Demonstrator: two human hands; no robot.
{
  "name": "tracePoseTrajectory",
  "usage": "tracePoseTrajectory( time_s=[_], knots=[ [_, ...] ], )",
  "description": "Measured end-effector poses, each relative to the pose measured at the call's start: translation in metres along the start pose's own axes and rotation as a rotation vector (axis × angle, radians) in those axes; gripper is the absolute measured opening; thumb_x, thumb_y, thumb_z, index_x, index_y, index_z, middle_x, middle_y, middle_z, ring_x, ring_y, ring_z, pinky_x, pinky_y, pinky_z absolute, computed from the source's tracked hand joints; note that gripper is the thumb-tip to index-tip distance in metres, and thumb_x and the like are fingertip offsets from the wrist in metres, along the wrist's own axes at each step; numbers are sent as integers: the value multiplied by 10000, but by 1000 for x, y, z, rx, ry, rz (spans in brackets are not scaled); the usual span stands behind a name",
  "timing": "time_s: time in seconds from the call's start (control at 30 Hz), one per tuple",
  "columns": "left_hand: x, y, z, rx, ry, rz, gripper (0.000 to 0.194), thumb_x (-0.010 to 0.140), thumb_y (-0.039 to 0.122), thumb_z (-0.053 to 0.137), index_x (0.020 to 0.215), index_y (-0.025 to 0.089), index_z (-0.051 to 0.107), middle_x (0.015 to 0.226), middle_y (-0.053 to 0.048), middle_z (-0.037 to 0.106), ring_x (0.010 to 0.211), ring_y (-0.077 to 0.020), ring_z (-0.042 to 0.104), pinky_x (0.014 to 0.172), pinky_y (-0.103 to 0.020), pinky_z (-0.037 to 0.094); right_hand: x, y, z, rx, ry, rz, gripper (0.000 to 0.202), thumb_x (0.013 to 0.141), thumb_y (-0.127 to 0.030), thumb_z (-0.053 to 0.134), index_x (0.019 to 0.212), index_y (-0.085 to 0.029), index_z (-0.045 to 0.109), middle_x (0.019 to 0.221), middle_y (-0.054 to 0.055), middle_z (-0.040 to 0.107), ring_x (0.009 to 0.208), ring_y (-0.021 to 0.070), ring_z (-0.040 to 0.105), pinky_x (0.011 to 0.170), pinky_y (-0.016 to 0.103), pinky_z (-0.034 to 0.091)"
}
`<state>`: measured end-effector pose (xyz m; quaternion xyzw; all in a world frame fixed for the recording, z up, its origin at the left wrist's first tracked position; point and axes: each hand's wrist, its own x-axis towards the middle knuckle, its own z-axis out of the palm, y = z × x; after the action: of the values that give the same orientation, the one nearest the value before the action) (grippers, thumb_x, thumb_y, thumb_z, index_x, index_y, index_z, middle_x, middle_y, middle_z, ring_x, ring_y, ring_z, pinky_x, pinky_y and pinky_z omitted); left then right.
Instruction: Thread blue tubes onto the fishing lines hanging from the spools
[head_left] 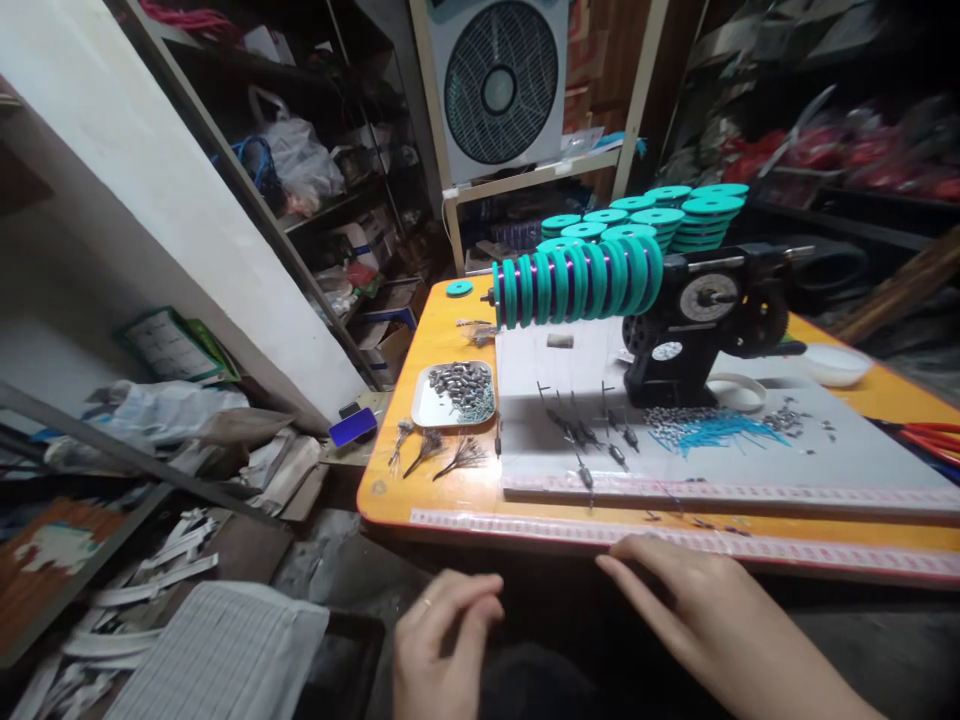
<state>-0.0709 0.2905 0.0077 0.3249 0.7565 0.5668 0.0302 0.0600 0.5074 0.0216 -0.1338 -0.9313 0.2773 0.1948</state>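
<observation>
My left hand [448, 640] is in front of the table's near edge, thumb and fingertips brought together in a pinch. My right hand [694, 605] is by the edge, its thumb and forefinger closed near the printed measuring tape [540, 528]. Whatever thin thing they may hold is too fine to make out. Beyond them several dark fishing sinkers [586, 476] with thin stems lie on a grey-white board [525, 375]. Over the board, a row of teal spools [577, 282] sits on the shaft of a black winding machine [675, 330]; faint lines hang below the spools.
A white tray [424, 414] of sinkers stands at the left, with dark wire bunches [459, 458] before it. Blue strips [724, 432] and small metal pieces lie on the board's right. Stacked teal spools [660, 218] are behind the machine; orange-handled pliers [934, 438] lie far right.
</observation>
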Motion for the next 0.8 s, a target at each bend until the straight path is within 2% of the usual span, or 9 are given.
tracePoseTrajectory(
  time_s=[0.1,0.17,0.27,0.33,0.47,0.57,0.63,0.7,0.8],
  knots=[
    [36,4,-30,330,135,282,165,927,166,565,956,233,714,930,-46,682,929,-192,627,862,-337,517,8,-13,-3,-178,113,-159,168,937,-296,536,826,-233,646,695,46,685,588,233,653,530,340,474],
    [55,3,-40,522,98,366,185,938,141,527,953,213,697,1005,-75,638,1020,-226,566,926,-406,485,18,-28,6,-225,151,-348,171,949,-205,499,937,-200,670,803,75,717,670,233,660,580,342,505],
    [74,-4,-38,682,-21,382,186,923,127,539,898,202,707,991,-92,605,993,-254,522,880,-445,483,38,-49,36,-207,142,-605,364,943,-55,385,1181,-141,646,1020,128,729,841,261,647,724,384,546],
    [83,-10,-32,705,-56,390,171,904,133,581,874,214,729,935,-84,602,942,-252,515,824,-427,487,51,-56,57,-145,139,-658,379,950,-43,351,1132,-121,674,1004,144,728,830,270,624,703,398,546],
    [104,-16,-24,717,-78,432,140,873,163,647,874,251,755,876,-65,601,906,-243,515,796,-403,481,65,-53,73,2,150,-631,329,975,-102,401,865,-151,707,867,115,721,711,224,585,574,335,505],
    [110,-14,-25,686,-59,446,123,876,144,628,859,209,731,856,-66,584,878,-238,536,782,-400,493,64,-49,61,138,156,-533,267,995,-165,444,942,-160,705,810,74,709,686,167,609,593,266,517],
    [104,-10,-25,655,-20,450,115,894,138,589,902,176,697,887,-81,571,901,-244,558,801,-415,510,60,-48,51,205,172,-457,252,1005,-201,453,1023,-153,699,765,53,703,657,135,632,595,219,522],
    [89,-3,-23,579,3,451,193,921,132,523,1060,170,651,1010,-113,584,1004,-252,580,872,-437,519,56,-49,42,272,185,-357,245,1002,-207,467,1059,-159,701,734,36,705,625,122,647,585,201,521],
    [62,14,-15,339,-95,427,428,936,113,433,1350,205,490,1295,-138,570,1218,-242,549,983,-412,508,50,-53,35,474,145,-151,203,972,-223,533,1019,-205,730,715,13,713,622,128,668,602,207,528]
  ],
)
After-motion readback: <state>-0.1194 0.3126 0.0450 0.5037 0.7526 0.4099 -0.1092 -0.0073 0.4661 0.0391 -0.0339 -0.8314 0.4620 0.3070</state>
